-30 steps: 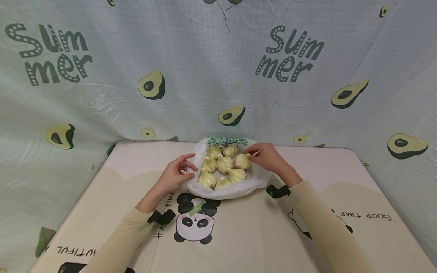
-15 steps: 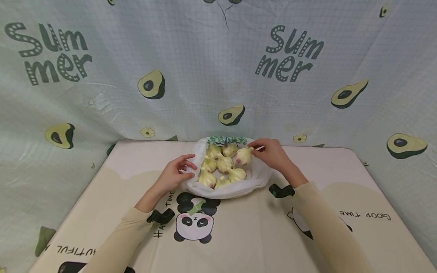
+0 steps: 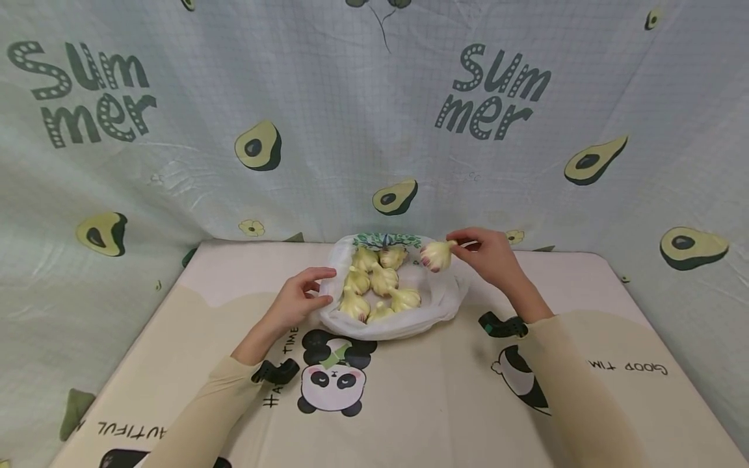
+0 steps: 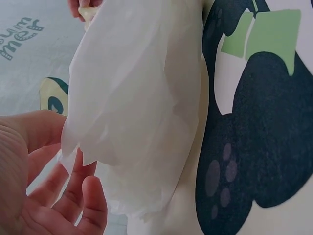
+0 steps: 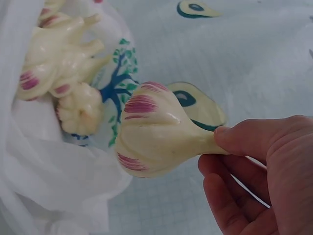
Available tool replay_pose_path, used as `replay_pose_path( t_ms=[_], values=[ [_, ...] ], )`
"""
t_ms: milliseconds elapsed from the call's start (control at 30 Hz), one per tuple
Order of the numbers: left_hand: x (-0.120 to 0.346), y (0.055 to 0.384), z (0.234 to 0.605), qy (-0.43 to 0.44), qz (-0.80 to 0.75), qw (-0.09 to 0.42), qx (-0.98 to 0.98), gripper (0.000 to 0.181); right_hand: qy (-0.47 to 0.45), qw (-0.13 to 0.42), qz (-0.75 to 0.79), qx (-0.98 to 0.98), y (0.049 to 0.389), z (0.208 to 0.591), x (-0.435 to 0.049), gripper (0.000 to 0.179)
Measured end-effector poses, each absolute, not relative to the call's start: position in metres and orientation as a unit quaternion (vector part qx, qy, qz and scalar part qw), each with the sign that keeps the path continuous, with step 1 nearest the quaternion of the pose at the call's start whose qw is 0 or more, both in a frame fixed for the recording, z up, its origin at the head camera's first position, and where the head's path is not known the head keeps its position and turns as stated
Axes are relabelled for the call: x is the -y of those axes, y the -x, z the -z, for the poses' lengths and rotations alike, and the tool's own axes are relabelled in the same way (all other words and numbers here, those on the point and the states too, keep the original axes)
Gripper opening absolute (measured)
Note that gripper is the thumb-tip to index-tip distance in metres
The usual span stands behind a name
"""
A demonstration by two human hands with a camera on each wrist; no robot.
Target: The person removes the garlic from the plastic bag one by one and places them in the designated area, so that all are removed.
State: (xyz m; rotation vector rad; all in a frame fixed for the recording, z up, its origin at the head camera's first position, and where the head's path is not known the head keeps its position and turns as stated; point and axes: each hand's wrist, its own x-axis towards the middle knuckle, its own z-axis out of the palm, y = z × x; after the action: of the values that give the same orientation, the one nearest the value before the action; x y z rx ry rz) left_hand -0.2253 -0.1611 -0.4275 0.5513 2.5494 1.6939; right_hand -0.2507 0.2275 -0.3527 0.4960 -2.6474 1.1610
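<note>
My right hand (image 3: 488, 253) (image 5: 259, 171) pinches the stem of a cream garlic bulb (image 3: 435, 255) (image 5: 156, 137) with purple streaks and holds it in the air above the right rim of a white plastic bag (image 3: 445, 302) (image 4: 142, 112). Several more garlic bulbs (image 3: 374, 286) (image 5: 58, 49) lie inside the bag on the table. My left hand (image 3: 298, 299) (image 4: 54, 186) pinches the bag's left edge between thumb and fingers.
The table (image 3: 409, 403) has a cream cover printed with pandas (image 3: 333, 383) and lettering. An avocado-patterned cloth (image 3: 175, 117) hangs close behind and around the table. A dark object (image 3: 117, 458) lies at the front left corner.
My right hand has lifted one garlic bulb out of the bag by its stem and carried it up and to the right. The left hand has stayed on the bag's edge.
</note>
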Motion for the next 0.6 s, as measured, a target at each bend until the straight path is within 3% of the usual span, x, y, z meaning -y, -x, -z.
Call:
replay_pose_path(
  t_ms=[367,600],
  values=[
    [0.153,0.208,0.399,-0.186,-0.532,0.015,-0.826,0.033,-0.142,0.172,-0.382,0.897,0.237,0.340,-0.264,0.024],
    [0.161,0.220,0.423,-0.180,-0.551,0.004,-0.815,0.032,-0.125,0.170,-0.377,0.902,0.232,0.348,-0.286,0.024]
  ],
)
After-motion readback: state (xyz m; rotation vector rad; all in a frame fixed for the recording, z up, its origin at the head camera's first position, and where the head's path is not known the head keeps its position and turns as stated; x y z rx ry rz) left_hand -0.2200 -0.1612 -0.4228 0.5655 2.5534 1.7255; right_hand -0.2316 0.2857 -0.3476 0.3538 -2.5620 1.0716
